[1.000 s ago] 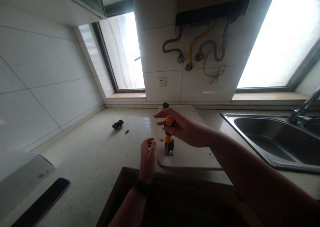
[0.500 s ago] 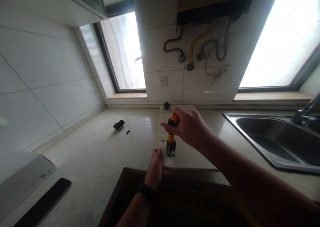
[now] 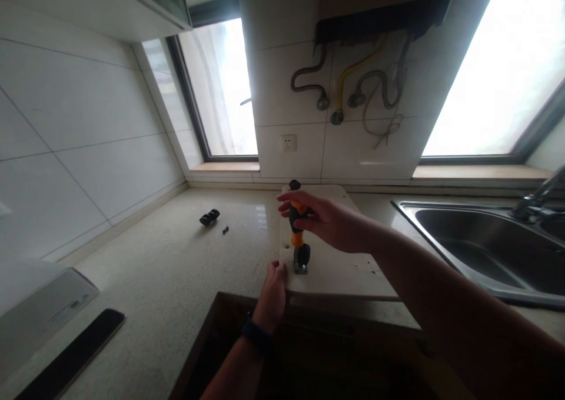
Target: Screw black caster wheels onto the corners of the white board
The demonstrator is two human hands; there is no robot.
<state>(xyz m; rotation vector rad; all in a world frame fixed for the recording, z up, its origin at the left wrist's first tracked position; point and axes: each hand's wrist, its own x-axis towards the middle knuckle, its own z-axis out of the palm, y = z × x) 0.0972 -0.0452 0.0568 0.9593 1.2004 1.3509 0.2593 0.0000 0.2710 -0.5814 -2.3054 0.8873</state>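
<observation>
My right hand (image 3: 335, 222) is around the yellow-and-black handle of a screwdriver (image 3: 297, 239), thumb on the near side and fingers reaching past it. The screwdriver stands nearly upright, its shaft pointing down at the metal plate of a black caster (image 3: 303, 255). Its tip is too small to make out. This caster sits on a pale board (image 3: 335, 277) near the front left corner. At that corner my left hand (image 3: 273, 288) grips the board's edge, a dark watch on its wrist. A second caster (image 3: 295, 185) stands at the board's far left corner.
On the counter (image 3: 238, 259) to the left lie a loose black caster (image 3: 209, 217) and small screws (image 3: 225, 230). A dark flat object (image 3: 83, 347) and a grey-white box (image 3: 53, 312) are at far left. The steel sink (image 3: 477, 241) is at right; an open dark cavity (image 3: 326, 353) lies below the board.
My right hand's fingers have loosened and stretched forward around the handle, and its wrist has turned. The screwdriver's top has tipped slightly left. My left hand keeps its place at the board's corner.
</observation>
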